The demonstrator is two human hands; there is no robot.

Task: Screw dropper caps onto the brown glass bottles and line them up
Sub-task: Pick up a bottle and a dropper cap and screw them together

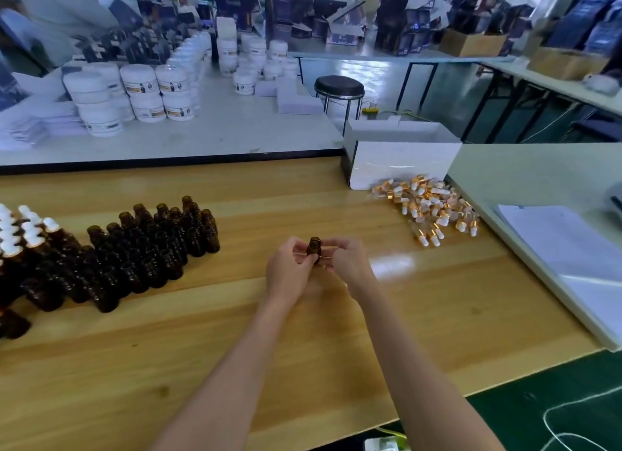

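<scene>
While the left hand [289, 270] pinches an uncapped brown bottle [314, 247] upright at mid-table, the right hand [348, 265] curls in against its 3 o'clock side, and I honestly can't tell what it's gripping. Bare bottles [151, 248] crowd at 9 o'clock with capped bottles [20, 235] beyond them. Dropper caps [434, 208] lie heaped at 2 o'clock on the wooden table [134, 366].
</scene>
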